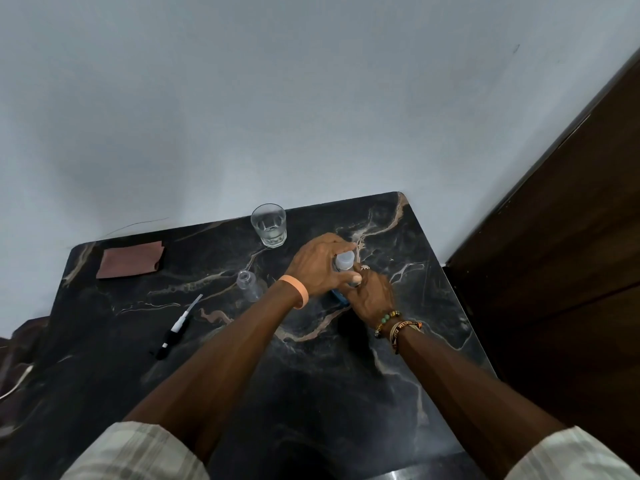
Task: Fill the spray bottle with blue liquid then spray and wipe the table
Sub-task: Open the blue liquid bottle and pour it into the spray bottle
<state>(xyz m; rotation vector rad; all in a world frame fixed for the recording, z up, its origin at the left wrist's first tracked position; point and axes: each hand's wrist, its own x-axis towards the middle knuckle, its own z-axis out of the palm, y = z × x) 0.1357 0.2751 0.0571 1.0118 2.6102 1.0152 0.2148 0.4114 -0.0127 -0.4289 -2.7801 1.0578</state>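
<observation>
A bottle of blue liquid with a pale cap (344, 260) stands on the black marble table (311, 358). My left hand (320, 268) curls its fingers round the cap from above. My right hand (370, 294) grips the bottle's body lower down, where a strip of blue shows. An empty clear spray bottle (248, 285), with no top on, stands just left of my left wrist. Its black-and-white spray head with tube (176, 329) lies flat further left. A brown cloth (131, 258) lies folded at the far left.
A drinking glass (269, 225) with a little clear liquid stands at the table's far edge by the grey wall. A dark wooden door (571, 237) is on the right. The table's right edge runs close to my right forearm.
</observation>
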